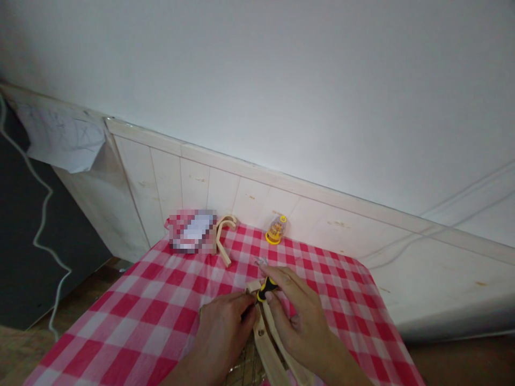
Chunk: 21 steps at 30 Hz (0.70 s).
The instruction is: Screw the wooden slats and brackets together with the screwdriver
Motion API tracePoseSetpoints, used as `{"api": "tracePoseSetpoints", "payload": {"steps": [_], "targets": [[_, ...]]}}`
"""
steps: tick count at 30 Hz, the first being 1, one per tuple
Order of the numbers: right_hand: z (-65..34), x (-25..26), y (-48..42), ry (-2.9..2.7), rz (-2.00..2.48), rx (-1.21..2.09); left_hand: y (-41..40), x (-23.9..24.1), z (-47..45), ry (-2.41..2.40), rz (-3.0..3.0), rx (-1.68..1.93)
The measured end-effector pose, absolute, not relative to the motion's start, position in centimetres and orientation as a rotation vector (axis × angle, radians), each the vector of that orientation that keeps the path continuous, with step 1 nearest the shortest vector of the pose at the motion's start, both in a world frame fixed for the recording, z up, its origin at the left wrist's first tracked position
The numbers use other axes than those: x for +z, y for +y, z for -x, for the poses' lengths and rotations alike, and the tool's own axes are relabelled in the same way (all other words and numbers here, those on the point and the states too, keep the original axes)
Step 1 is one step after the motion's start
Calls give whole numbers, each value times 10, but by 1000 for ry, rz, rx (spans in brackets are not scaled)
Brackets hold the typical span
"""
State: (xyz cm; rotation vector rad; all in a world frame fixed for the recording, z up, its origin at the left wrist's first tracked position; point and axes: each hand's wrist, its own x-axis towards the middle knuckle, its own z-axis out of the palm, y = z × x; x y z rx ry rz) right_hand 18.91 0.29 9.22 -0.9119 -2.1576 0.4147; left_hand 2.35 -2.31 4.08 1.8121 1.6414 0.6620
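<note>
White wall (pixel 281 91) at the back, pale plank panelling (pixel 223 185) under it, red-and-white checked cloth (pixel 132 316) over your desk (pixel 362 316). Landmark: the black-and-yellow screwdriver (pixel 265 290), above the wooden frame piece (pixel 265 343), slanting down-left toward it; tip hidden by your fingers.

Your right hand (pixel 301 316): grip closed round the screwdriver's handle. Your left hand (pixel 225 324): fingers curled in at the frame piece, right by the screwdriver's front end; can't tell whether that grip clamps the wood or some small part.

Frame piece runs from just under the screwdriver toward you, round hole (pixel 261 332) showing in one rail. Small clear scrap (pixel 261 261) just beyond the screwdriver, near your right fingertips. Clear yellow-based container (pixel 276 230) farther beyond it, near the panelling. Hooked wooden piece (pixel 220 244) beyond and left of it; pixelated item (pixel 192 231) left again, contents unreadable.
</note>
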Motion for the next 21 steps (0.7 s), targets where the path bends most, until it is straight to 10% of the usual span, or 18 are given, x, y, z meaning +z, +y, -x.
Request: {"api": "tracePoseSetpoints", "payload": {"steps": [21], "targets": [[-187,88,5,-2071,903,396,-23,43,-24,1656,-1813,614]]}}
